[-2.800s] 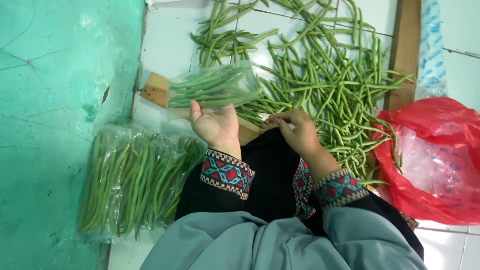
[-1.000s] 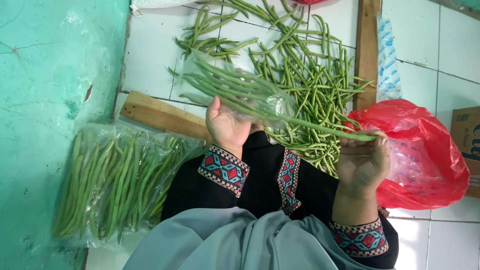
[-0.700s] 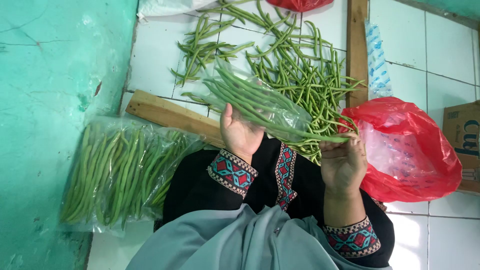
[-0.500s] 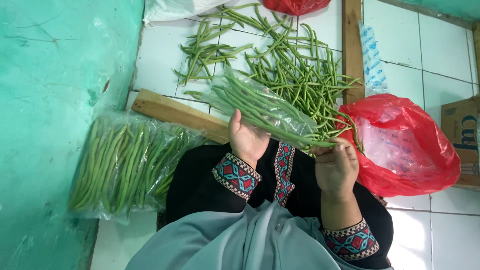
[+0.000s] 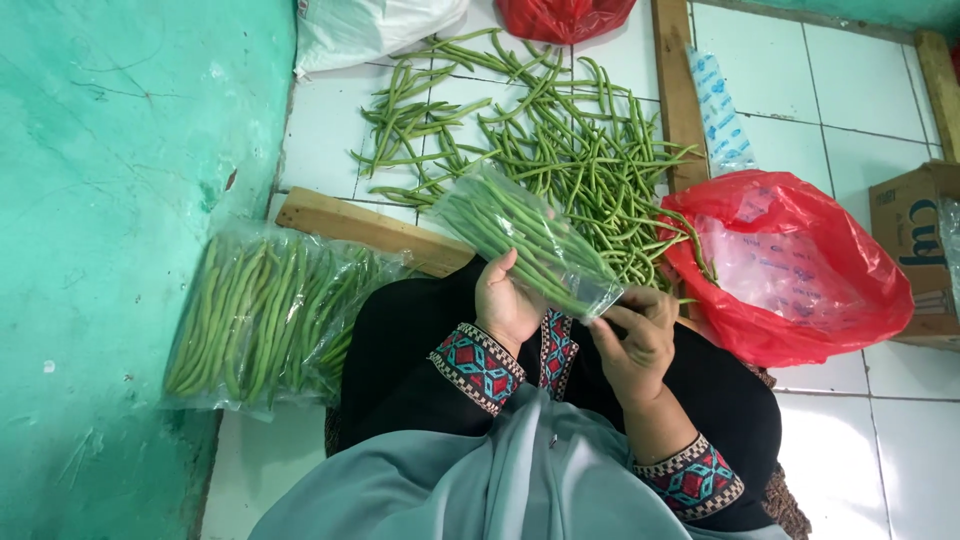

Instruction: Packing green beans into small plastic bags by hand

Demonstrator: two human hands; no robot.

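My left hand (image 5: 505, 300) grips a clear plastic bag (image 5: 520, 240) filled with long green beans, holding it from below near its middle. The bag slants up and to the left over my lap. My right hand (image 5: 635, 340) pinches the bag's open mouth at its lower right end. Beyond the bag, a loose heap of green beans (image 5: 540, 140) lies spread on the white tiled floor. Both sleeves are black with red and teal patterned cuffs.
Filled clear bags of beans (image 5: 265, 315) lie on the floor at my left, by a teal wall (image 5: 110, 200). A wooden board (image 5: 360, 228) lies behind them. A red plastic bag (image 5: 790, 270) holding clear bags sits at right, a cardboard box (image 5: 920, 250) beyond it.
My right hand has moved in from the red bag to the mouth of the bean bag. The bag has come closer to my lap, still held by my left hand.
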